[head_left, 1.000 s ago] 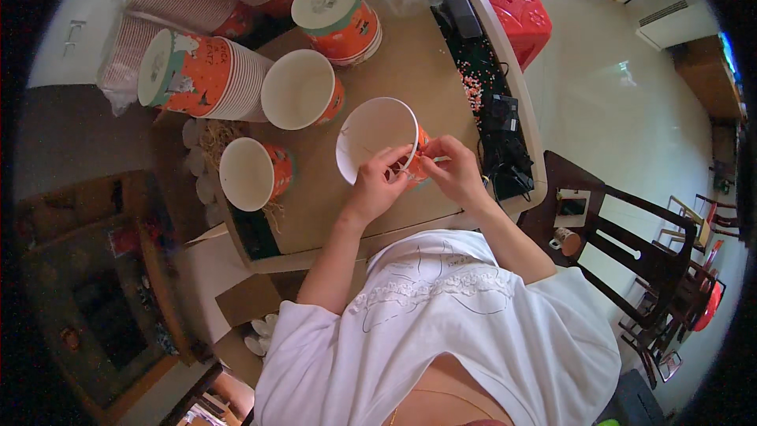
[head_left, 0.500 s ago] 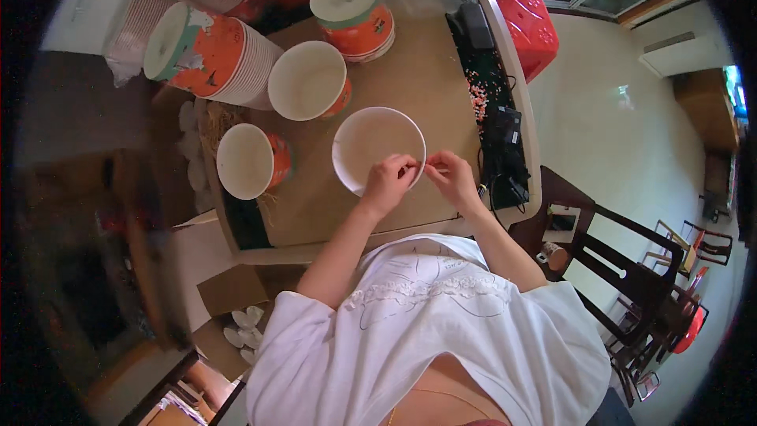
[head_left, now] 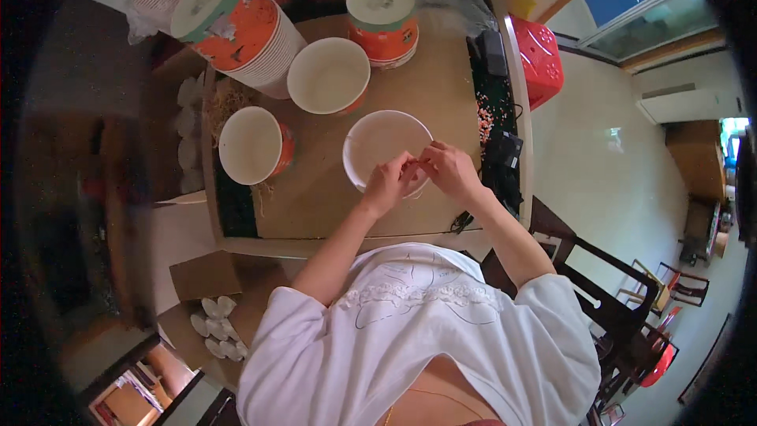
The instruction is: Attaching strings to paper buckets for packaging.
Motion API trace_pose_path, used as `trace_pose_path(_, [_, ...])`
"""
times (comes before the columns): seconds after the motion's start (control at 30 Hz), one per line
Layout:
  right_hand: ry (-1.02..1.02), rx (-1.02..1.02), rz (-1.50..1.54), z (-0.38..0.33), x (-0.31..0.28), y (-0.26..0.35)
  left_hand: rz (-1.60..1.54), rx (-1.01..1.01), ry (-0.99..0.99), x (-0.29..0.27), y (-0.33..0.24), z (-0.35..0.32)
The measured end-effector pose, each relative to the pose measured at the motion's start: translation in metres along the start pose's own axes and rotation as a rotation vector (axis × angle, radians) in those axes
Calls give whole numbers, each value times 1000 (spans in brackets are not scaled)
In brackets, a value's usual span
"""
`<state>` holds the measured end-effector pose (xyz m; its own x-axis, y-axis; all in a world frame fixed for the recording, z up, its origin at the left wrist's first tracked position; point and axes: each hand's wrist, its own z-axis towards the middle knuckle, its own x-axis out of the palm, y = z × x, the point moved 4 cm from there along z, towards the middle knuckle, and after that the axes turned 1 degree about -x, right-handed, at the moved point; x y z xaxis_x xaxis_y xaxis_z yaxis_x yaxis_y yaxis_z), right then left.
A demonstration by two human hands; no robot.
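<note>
A white paper tub (head_left: 386, 128) stands mouth up on the brown board in front of me. Over its near right rim, my left hand (head_left: 389, 183) and my right hand (head_left: 451, 170) meet at the fingertips. Both hands are closed in a pinch. Whatever lies between the fingers, if anything, is too small and too covered to make out. Beyond this tub is a wider-looking open paper tub (head_left: 327, 75) with an orange outside. Another open orange tub (head_left: 251, 146) leans to the left, its white inside showing.
A tall stack of orange tubs (head_left: 248, 39) lies tilted at the back left, near a shorter lidded stack (head_left: 382, 20). Black adapters with cords (head_left: 505, 150) and small pink-white bits (head_left: 484, 118) line the right edge. A red stool (head_left: 538, 63) stands beyond. Straw (head_left: 229, 106) lies left.
My right hand has moved left and its fingertips now touch those of my left hand. The whole view has shifted a little, so the tubs appear farther right.
</note>
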<state>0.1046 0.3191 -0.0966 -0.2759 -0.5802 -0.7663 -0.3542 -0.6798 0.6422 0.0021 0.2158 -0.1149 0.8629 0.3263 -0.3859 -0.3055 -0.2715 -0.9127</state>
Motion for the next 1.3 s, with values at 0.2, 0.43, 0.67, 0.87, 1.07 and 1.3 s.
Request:
trace_pose_path(0.2, [62, 44, 82, 5, -4, -2, 241, -45, 481, -22, -8, -4])
trace_pose_path(0.43, [44, -8, 204, 7, -7, 4, -85, 10, -287, -33, 36, 13])
trace_pose_path(0.67, [3, 0, 283, 4, -6, 2, 512, 222, 358, -8, -1, -24])
trace_pose_path(0.87, [32, 26, 241, 3, -6, 1, 133, 4, 320, -20, 2, -17])
trace_pose_path(1.07, [89, 4, 157, 2, -3, 4, 17, -47, 339, -22, -3, -11])
trace_pose_path(1.3, [64, 10, 147, 0, -3, 1, 428, 128, 320, -27, -3, -28])
